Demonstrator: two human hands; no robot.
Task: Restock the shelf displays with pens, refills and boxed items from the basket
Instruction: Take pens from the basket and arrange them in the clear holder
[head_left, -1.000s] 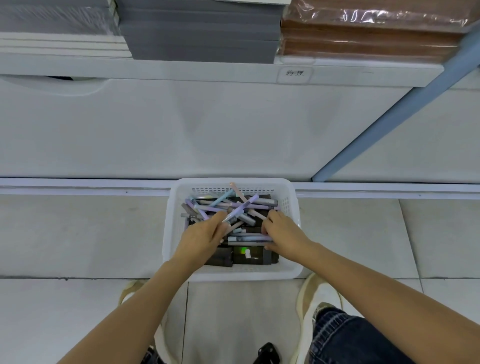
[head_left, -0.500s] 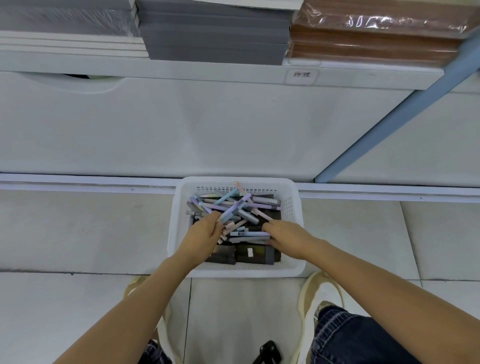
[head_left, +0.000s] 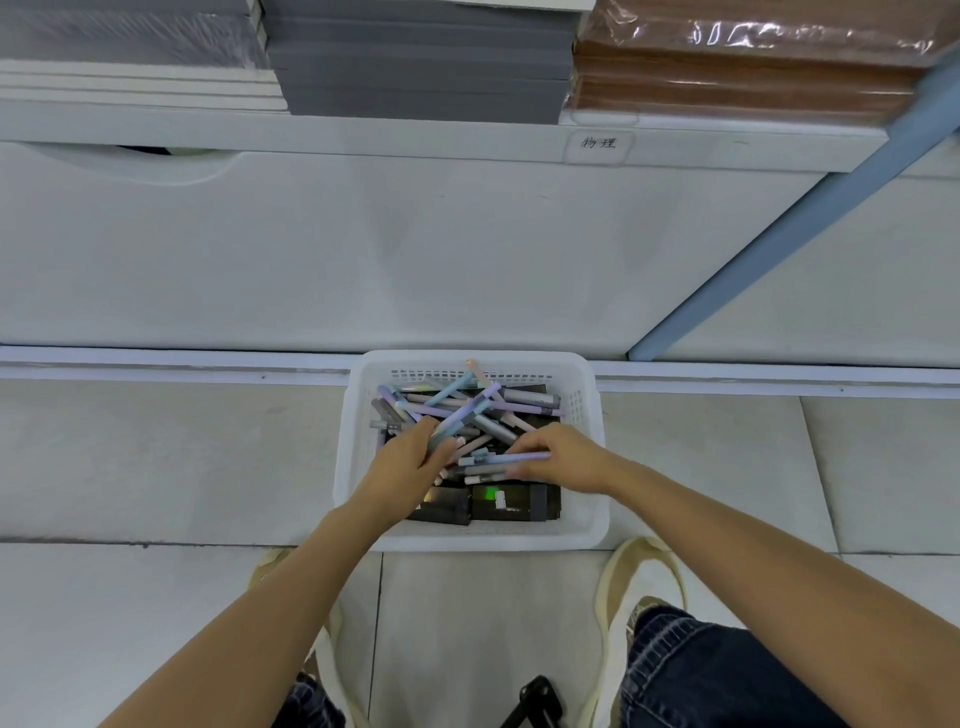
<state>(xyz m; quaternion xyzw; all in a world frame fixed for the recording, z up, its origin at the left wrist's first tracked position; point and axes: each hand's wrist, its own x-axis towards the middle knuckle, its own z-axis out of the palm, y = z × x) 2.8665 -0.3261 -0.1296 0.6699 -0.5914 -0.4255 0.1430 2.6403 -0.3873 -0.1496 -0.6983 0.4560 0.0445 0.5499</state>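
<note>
Left grip (head_left: 410, 462) clutches pens (head_left: 470, 410), right grip (head_left: 563, 457) pinches lilac pen (head_left: 519, 458); label (head_left: 598, 143) reads 物理.

pens (head_left: 470, 415) in basket (head_left: 589, 525) below shelf (head_left: 363, 135)

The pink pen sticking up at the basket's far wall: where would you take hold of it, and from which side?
Pinch the pink pen near its raised far tip, coming from above. That end stands clear of the pile by the basket wall, while its lower part runs under a purple pen, so it should probably be drawn out along its length.
</note>
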